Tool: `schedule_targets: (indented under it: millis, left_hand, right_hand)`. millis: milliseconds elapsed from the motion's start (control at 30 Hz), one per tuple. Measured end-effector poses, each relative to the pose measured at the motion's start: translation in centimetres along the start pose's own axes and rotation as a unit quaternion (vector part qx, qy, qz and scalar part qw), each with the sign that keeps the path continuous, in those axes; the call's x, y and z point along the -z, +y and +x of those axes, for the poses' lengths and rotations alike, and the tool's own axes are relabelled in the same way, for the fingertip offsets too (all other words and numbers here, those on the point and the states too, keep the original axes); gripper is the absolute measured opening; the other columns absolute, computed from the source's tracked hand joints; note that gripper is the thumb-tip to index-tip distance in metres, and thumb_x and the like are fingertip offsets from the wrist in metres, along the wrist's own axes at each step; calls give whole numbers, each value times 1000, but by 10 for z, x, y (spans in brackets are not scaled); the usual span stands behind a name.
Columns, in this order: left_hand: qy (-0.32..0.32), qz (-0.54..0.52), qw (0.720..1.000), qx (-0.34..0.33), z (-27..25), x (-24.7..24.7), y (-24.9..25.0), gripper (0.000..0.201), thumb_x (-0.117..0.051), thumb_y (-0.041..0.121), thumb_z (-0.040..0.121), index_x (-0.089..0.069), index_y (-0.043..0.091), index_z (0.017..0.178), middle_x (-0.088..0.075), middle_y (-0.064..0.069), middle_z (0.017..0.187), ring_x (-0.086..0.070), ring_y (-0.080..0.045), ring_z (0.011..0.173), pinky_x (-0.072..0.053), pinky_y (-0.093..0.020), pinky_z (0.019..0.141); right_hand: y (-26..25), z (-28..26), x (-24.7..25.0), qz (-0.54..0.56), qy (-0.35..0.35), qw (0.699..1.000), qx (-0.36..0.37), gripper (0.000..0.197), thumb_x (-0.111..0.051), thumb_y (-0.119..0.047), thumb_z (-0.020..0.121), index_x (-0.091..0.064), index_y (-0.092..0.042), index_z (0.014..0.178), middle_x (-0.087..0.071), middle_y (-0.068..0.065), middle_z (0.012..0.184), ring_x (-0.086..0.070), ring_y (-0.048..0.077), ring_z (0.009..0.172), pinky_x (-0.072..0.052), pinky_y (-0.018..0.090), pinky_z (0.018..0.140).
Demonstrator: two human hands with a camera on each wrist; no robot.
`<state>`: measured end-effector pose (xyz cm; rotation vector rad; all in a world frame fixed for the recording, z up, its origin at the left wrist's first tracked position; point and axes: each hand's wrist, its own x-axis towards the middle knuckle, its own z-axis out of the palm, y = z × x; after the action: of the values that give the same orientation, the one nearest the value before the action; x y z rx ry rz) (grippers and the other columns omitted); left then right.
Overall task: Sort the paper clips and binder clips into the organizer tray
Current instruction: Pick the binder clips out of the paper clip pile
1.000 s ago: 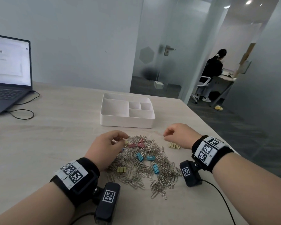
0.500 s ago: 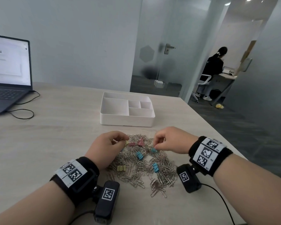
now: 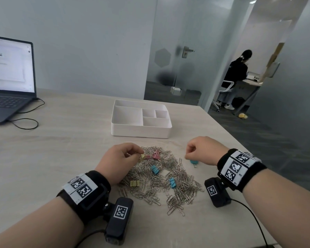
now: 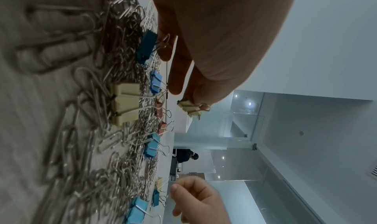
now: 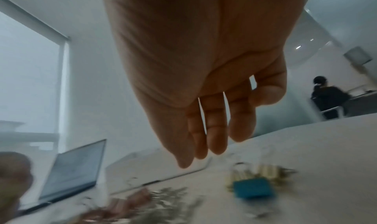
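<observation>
A heap of silver paper clips [image 3: 168,185] lies on the table, mixed with blue [image 3: 155,169], yellow [image 3: 134,183] and pink [image 3: 156,155] binder clips. My left hand [image 3: 125,156] is at the heap's far left and pinches a yellow binder clip [image 4: 189,109] just above it. My right hand [image 3: 200,151] hovers right of the heap, fingers curled, with nothing in it. Under it a blue binder clip [image 3: 193,161] lies on the table next to some yellow binder clips [image 5: 267,172]. The white organizer tray [image 3: 140,130] stands behind the heap, and its compartments show nothing inside.
An open laptop [image 3: 9,77] sits at the far left with a black cable [image 3: 25,122] looping over the table. The table's right edge [image 3: 240,140] runs close to my right wrist. Beyond a glass door a person [image 3: 238,68] sits at a desk.
My right hand went into the heap, took a blue binder clip and moved right; the clip now lies on the table under it. My left hand kept its place.
</observation>
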<state>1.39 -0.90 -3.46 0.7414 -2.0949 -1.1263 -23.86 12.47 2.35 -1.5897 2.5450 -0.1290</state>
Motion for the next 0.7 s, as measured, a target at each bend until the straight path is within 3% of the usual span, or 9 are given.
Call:
schedule_targets:
  millis: [100, 200, 267, 333, 433, 500, 600, 700]
  left_hand:
    - [3, 5, 1000, 9, -1, 2, 3, 24, -60, 12, 91, -74, 31, 85, -68, 4, 65, -54, 1, 51, -41, -10, 48]
    - [4, -1, 1000, 14, -1, 5, 3, 26, -60, 14, 91, -74, 34, 84, -65, 8, 60, -51, -3, 50, -42, -15, 45]
    - [2, -5, 1000, 12, -1, 7, 3, 24, -60, 16, 91, -74, 34, 83, -65, 8, 64, -49, -4, 50, -42, -17, 46]
    - [3, -4, 1000, 7, 0, 9, 4, 22, -61, 17, 91, -75, 33, 83, -65, 8, 65, -48, -2, 48, -40, -15, 45]
    - [5, -1, 1000, 2, -1, 8, 5, 21, -62, 16, 91, -75, 32, 83, -65, 10, 64, -49, 1, 48, -38, -12, 47]
    - [2, 1, 1000, -1, -2, 7, 5, 21, -63, 16, 91, -75, 32, 83, -65, 10, 64, -49, 2, 48, -39, -10, 49]
    - [-6, 5, 1000, -7, -2, 6, 4, 19, -64, 15, 91, -75, 30, 85, -68, 8, 69, -52, 2, 52, -41, -10, 52]
    - [-9, -1, 1000, -9, -2, 6, 2, 18, -67, 13, 89, -74, 30, 86, -72, 7, 71, -57, 1, 57, -44, -10, 56]
  right_hand:
    - [-34, -15, 6, 70, -91, 990, 78, 18, -74, -43, 85, -71, -26, 81, -68, -10, 76, -61, 5, 67, -52, 26, 66]
    - [-54, -26, 3, 38, -158, 980, 115, 23, -74, -49, 83, -72, -27, 90, -66, -14, 80, -60, 1, 70, -49, 22, 67]
    - [-57, -28, -3, 6, -163, 979, 119, 24, -77, -44, 82, -73, -26, 96, -63, -16, 80, -58, 0, 71, -46, 22, 66]
    - [-56, -28, -7, 5, -169, 979, 116, 19, -77, -35, 83, -74, -25, 99, -63, -17, 82, -60, 3, 75, -51, 25, 69]
    - [-49, -28, -7, 76, -191, 973, 108, 14, -74, -22, 86, -75, -23, 100, -69, -12, 83, -63, 8, 71, -53, 27, 69]
    - [-39, -26, -2, 140, -181, 969, 95, 10, -73, -18, 88, -75, -21, 97, -71, -10, 78, -60, 8, 63, -51, 24, 65]
    - [-16, -17, 3, 198, -98, 975, 39, 12, -73, -10, 87, -73, -22, 88, -70, -7, 72, -58, 12, 59, -48, 27, 62]
    - [5, -10, 2, 87, -66, 994, -23, 12, -69, -10, 89, -73, -20, 93, -65, -8, 78, -56, 7, 62, -44, 21, 60]
